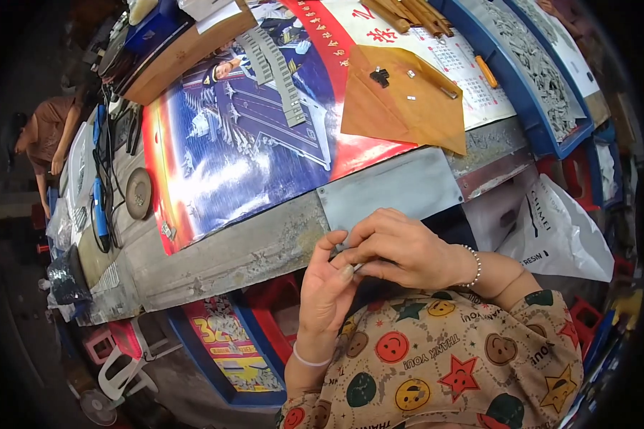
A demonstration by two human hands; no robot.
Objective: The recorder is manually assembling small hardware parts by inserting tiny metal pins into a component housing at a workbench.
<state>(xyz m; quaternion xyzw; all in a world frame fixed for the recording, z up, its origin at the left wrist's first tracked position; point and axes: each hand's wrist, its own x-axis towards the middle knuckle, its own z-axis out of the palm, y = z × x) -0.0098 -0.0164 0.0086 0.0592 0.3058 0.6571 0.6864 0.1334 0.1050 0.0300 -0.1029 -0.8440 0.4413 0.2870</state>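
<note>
Now, at the table's (pixel 193 275) near edge, the left hand (pixel 325 289) and right hand (pixel 401 247) meet, fingertips pinching a small piece (pixel 358 267), mostly hidden. Beyond lie a grey plate (pixel 393 186), then an amber sheet (pixel 401 107) bearing black bits (pixel 380 76). Grey strips (pixel 285 86) rest on the poster (pixel 243 196); a blue tray (pixel 574 140) stands right.

The table (pixel 215 275) bears one poster (pixel 222 171), two grey strips (pixel 285 89), one round dish (pixel 139 193) toward the left edge, one orange handle (pixel 486 71) near the right edge, and one amber sheet (pixel 379 107) carrying one black cluster (pixel 380 77) and two small pale bits (pixel 411 98). At the right edge are at least two blue trays (pixel 562 148), their grey parts (pixel 533 64) too heaped to count. Two hands, a left hand (pixel 323 289) and a right hand (pixel 411 247), meet at the near edge around one small piece (pixel 357 268).
</note>
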